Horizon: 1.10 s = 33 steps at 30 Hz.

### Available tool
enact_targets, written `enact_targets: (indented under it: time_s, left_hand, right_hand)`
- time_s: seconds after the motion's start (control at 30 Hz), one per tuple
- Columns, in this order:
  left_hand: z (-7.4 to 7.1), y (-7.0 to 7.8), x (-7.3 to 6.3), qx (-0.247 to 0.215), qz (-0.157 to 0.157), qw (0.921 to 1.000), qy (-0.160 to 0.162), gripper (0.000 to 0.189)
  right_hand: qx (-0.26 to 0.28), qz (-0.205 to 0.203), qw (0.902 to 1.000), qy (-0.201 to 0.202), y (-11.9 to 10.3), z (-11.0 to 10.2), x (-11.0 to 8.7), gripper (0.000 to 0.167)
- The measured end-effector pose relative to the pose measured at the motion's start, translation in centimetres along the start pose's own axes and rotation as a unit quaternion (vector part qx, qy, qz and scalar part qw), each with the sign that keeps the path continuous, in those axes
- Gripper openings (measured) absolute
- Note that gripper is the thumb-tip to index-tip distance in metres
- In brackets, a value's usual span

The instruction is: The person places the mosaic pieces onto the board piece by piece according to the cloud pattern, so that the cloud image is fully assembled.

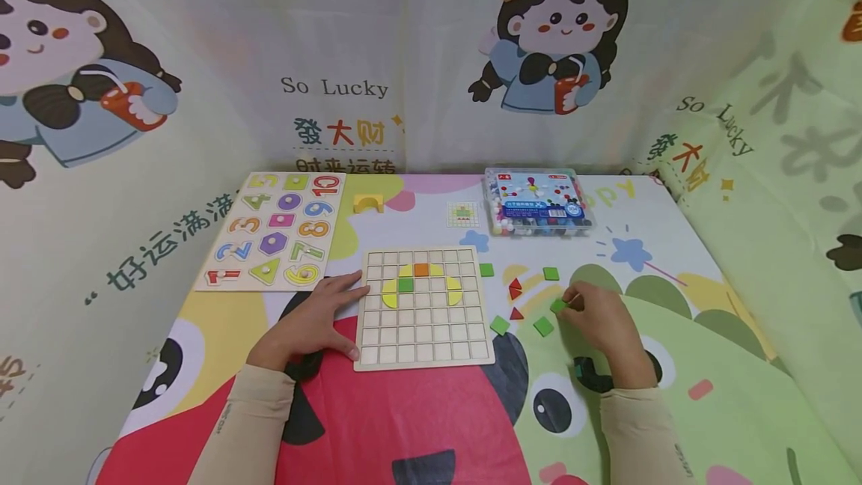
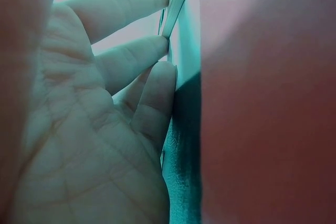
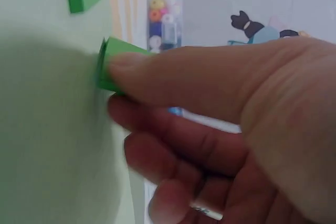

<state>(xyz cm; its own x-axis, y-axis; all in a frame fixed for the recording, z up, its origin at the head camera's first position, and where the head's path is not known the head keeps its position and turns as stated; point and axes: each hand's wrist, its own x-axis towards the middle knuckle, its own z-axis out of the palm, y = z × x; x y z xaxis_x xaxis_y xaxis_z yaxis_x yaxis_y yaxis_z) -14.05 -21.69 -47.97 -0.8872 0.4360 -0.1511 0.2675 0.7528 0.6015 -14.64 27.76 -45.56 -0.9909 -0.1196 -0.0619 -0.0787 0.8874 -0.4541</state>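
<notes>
My right hand [image 1: 599,318] pinches a green square tile [image 3: 119,64] between thumb and index finger, close over the cloth. The left hand [image 1: 313,322], fingers spread and relaxed, rests its fingertips and thumb at the left edge of a wooden grid board [image 1: 425,331]. Set in the board's upper cells are an orange square [image 1: 420,270], a green square [image 1: 405,285] and several yellow rounded pieces [image 1: 455,291]. Between board and right hand lie several loose green tiles, one nearest the hand [image 1: 543,326], and red triangles [image 1: 516,314].
A number and shape puzzle board [image 1: 232,270] lies at the back left, with a yellow arch block [image 1: 368,203] to its right. Behind the grid board are a small pattern card [image 1: 463,215] and a clear box of colourful pieces [image 1: 537,202]. Printed cloth covers the table.
</notes>
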Motion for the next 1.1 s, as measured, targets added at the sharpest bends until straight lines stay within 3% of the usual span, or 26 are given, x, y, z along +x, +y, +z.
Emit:
enact_targets:
  time_s: [0.2,0.53,0.8,1.1]
  left_hand:
    - [0.0,0.2,0.1,-0.001,-0.002,1.0,-0.001,0.113]
    - [0.1,0.1,0.0,-0.008,-0.005,1.0,0.0,0.112]
    - [0.2,0.2,-0.1,-0.008,-0.003,1.0,0.004,0.113]
    - [0.1,0.2,-0.1,-0.005,0.004,1.0,0.007,0.112]
  right_hand:
    - [0.03,-0.054,0.9968,0.05,-1.6,0.2,0.4,0.012]
    - [0.089,-0.138,0.9863,0.015,-7.7,1.5,4.1,0.01]
    - [0.083,-0.143,0.9847,-0.055,-12.6,3.9,7.0,0.012]
    - [0.081,-0.126,0.9845,-0.092,-16.5,6.5,8.6,0.003]
